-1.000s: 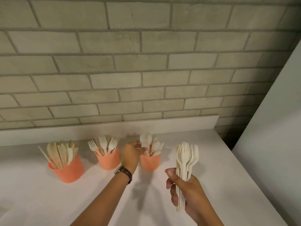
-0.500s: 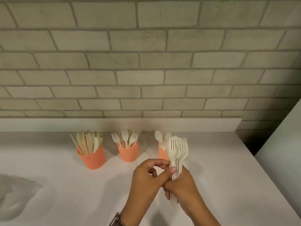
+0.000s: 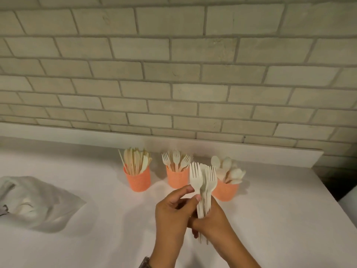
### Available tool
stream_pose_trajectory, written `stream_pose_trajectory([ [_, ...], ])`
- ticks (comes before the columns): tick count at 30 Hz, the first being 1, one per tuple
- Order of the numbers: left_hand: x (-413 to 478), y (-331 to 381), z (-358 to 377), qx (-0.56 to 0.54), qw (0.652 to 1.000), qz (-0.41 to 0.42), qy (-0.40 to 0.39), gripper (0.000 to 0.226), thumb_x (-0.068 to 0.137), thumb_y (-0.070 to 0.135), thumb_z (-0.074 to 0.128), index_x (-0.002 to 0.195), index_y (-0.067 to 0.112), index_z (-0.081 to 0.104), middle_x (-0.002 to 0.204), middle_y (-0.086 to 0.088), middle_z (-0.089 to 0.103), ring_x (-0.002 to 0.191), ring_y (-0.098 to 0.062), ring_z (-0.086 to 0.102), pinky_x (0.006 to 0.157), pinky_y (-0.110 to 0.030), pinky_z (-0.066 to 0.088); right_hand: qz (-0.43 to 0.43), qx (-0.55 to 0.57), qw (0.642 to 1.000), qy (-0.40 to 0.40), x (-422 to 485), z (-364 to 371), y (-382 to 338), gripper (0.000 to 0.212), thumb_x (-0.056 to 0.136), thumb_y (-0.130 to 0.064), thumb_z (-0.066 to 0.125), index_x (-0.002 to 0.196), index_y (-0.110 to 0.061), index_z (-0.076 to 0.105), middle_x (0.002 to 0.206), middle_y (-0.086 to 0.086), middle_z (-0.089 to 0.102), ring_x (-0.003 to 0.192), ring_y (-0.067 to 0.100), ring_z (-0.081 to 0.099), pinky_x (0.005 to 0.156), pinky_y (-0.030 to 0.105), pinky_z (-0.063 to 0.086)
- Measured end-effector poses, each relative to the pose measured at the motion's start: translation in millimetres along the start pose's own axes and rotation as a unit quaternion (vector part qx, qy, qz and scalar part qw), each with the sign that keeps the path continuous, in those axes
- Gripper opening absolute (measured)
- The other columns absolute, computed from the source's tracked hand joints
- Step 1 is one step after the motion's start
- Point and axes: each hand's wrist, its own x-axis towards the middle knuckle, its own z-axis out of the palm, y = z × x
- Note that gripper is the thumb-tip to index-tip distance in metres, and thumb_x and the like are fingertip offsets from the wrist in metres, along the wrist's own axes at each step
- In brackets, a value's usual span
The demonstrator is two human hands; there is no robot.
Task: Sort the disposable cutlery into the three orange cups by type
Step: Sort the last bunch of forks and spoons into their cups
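Three orange cups stand in a row on the white counter: the left cup [image 3: 138,181] holds knives, the middle cup [image 3: 176,178] holds forks, the right cup [image 3: 226,191] holds spoons. In front of them my right hand [image 3: 214,223] grips a bundle of white forks [image 3: 204,182] upright by the handles. My left hand [image 3: 173,211] pinches one fork [image 3: 195,176] at the front of the bundle between thumb and forefinger, just below its tines. The bundle partly hides the right cup.
A crumpled clear plastic bag [image 3: 36,202] with some cutlery inside lies at the left on the counter [image 3: 96,238]. A brick wall [image 3: 173,74] and a low white ledge run behind the cups. The counter's right edge drops off beyond the spoon cup.
My left hand came back from the spoon cup to the fork bundle and now pinches a single fork. The view swung left, bringing the plastic bag into sight.
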Motion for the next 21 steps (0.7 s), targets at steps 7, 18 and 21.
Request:
stream_pose_trajectory([
  [7,29,2,-13,-0.092,0.989,-0.093,-0.065,0.014,0.082,0.006,0.064,0.095,0.004,0.07,0.094,-0.012,0.075,0.085,-0.025,0.071,0.068,-0.025,0.058,-0.001,0.071,0.997,-0.035,0,-6,9,0.052,0.049,-0.023,0.082,0.092,-0.009,0.056,0.047,0.005,0.049,0.035,0.018,0.042,0.042,0.026,0.04],
  [18,150,9,-13,-0.015,0.998,0.056,0.024,0.003,0.083,0.004,0.065,0.082,0.005,0.063,0.075,-0.01,0.051,0.075,-0.018,0.052,0.074,-0.023,0.052,0.04,0.166,0.984,0.054,6,-47,25,0.06,0.045,-0.022,0.084,0.087,-0.007,0.045,0.051,0.003,0.045,0.034,0.018,0.04,0.039,0.025,0.036],
  [21,175,-9,-4,0.105,0.987,0.101,0.074,0.009,0.082,0.005,0.065,0.077,0.0,0.06,0.06,-0.005,0.047,0.059,-0.012,0.048,0.069,-0.024,0.044,0.03,0.176,0.982,0.068,8,-55,26,0.057,0.048,-0.02,0.084,0.087,-0.006,0.045,0.049,0.0,0.044,0.034,0.017,0.04,0.039,0.025,0.037],
])
